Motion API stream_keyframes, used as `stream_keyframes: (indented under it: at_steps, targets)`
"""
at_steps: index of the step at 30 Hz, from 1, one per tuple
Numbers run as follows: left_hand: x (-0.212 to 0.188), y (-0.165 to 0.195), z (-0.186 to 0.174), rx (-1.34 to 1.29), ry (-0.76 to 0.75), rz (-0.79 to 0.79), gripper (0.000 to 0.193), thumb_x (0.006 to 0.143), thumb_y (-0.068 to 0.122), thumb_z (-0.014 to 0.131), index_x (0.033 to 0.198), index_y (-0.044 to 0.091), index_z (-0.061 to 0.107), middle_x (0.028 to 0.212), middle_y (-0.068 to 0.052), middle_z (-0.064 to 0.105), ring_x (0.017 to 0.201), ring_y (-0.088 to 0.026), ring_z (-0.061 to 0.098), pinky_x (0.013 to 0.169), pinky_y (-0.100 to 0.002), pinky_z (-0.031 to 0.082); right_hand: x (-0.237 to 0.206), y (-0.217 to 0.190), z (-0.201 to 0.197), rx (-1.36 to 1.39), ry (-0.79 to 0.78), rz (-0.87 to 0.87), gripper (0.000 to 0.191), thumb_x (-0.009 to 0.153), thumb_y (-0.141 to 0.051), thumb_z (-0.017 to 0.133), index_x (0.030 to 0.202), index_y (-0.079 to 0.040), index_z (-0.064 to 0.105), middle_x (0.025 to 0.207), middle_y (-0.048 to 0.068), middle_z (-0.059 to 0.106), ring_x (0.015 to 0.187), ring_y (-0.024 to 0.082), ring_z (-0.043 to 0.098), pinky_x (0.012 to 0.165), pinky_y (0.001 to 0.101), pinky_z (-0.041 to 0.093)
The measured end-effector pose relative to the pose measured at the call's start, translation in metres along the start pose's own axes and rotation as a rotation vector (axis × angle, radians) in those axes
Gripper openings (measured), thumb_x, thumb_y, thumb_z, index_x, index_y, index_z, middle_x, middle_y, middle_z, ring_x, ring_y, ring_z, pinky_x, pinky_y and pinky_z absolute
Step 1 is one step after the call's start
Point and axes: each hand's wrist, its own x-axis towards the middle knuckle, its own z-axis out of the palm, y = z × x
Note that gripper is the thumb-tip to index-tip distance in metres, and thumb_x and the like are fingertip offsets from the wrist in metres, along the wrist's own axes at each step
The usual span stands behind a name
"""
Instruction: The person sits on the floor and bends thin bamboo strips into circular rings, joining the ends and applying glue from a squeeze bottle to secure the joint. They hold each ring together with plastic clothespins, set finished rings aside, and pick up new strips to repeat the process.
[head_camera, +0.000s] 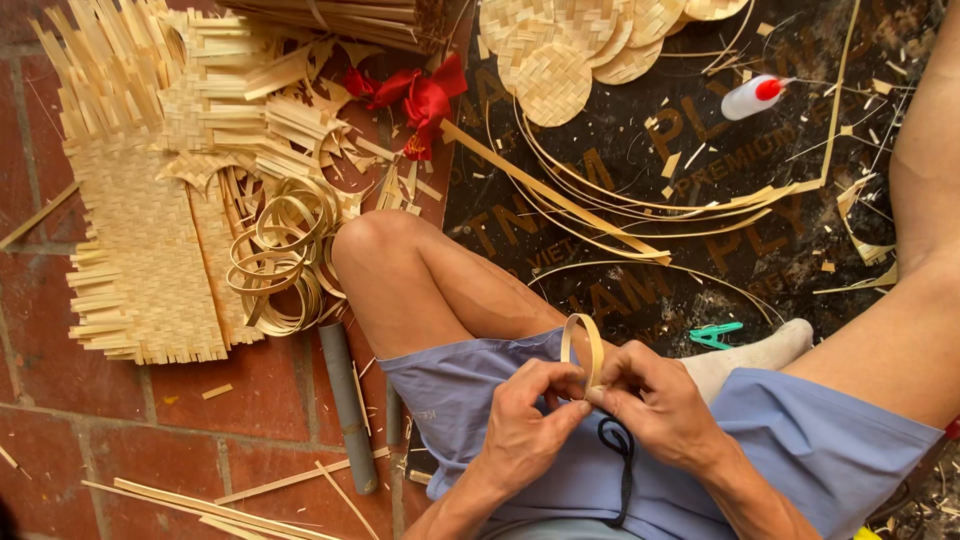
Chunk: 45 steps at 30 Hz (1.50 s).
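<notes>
Both hands meet over the lap: the left hand (528, 420) and right hand (655, 400) pinch the overlapping ends of a bamboo strip ring (584, 348), which stands upright between the fingertips, its loop formed but its joint seemingly not fixed. Far left lie finished rings (280, 255) beside woven mats (140, 250). Farther off sit loose strips (600, 215), round woven discs (555, 80) and a glue bottle (752, 97)

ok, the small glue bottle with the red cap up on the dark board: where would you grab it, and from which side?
Grip the glue bottle across its white body, coming straight down from above. It lies on its side on the dark board, with the red cap and thin nozzle pointing right, so the rounded mid-body is the widest, steadiest part. Thin bamboo strips lie close by; nothing covers it.
</notes>
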Motion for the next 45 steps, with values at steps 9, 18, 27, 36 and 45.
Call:
stream_keyframes:
  at_steps: [9, 18, 27, 36, 45]
  targets:
    - [0.002, -0.007, -0.001, -0.235, -0.097, -0.318, 0.036, 0.084, 0.008, 0.077, 0.117, -0.001, 0.068, 0.086, -0.001, 0.073, 0.072, -0.004, 0.061, 0.065, -0.021, 0.053, 0.015, -0.020, -0.008, 0.033, -0.150, 0.072, 0.019, 0.083, -0.002, 0.074, 0.091, -0.002, 0.058, 0.070, 0.002, 0.061, 0.060, 0.006, 0.053, 0.052, 0.0252, 0.045]
    - [0.003, -0.020, 0.006, -0.476, -0.064, -0.386, 0.028, 0.085, 0.004, 0.078, 0.111, -0.005, 0.074, 0.084, 0.001, 0.069, 0.072, -0.004, 0.058, 0.063, -0.021, 0.048, 0.060, -0.030, -0.078, -0.472, 0.422, -0.296, 0.027, 0.082, -0.011, 0.081, 0.104, 0.000, 0.070, 0.089, 0.007, 0.069, 0.077, 0.012, 0.065, 0.068, 0.0271, 0.053]
    - [0.016, 0.003, -0.009, -0.700, 0.024, -0.332, 0.026, 0.084, -0.003, 0.076, 0.110, -0.002, 0.075, 0.086, -0.001, 0.071, 0.076, -0.007, 0.064, 0.072, -0.023, 0.053, 0.192, 0.016, -0.189, -0.890, 0.654, -0.565, 0.048, 0.087, -0.009, 0.087, 0.128, 0.001, 0.064, 0.111, 0.017, 0.069, 0.094, 0.026, 0.069, 0.083, 0.0368, 0.057]
    - [0.022, 0.039, -0.039, -0.551, 0.122, -0.160, 0.026, 0.084, 0.004, 0.078, 0.111, 0.002, 0.076, 0.087, 0.004, 0.070, 0.076, -0.002, 0.057, 0.068, -0.020, 0.046, 0.111, -0.044, -0.125, -0.721, 0.352, -0.656, 0.044, 0.092, -0.011, 0.080, 0.129, 0.002, 0.060, 0.114, 0.018, 0.069, 0.099, 0.026, 0.070, 0.085, 0.0337, 0.057]
    - [0.023, 0.052, -0.035, -0.499, 0.114, -0.091, 0.025, 0.084, 0.006, 0.079, 0.109, 0.002, 0.076, 0.086, 0.004, 0.069, 0.075, -0.003, 0.054, 0.067, -0.021, 0.045, 0.031, -0.150, -0.075, -1.013, 0.063, -0.886, 0.051, 0.071, -0.023, 0.086, 0.116, -0.006, 0.068, 0.102, 0.006, 0.070, 0.093, 0.024, 0.067, 0.093, 0.0485, 0.049]
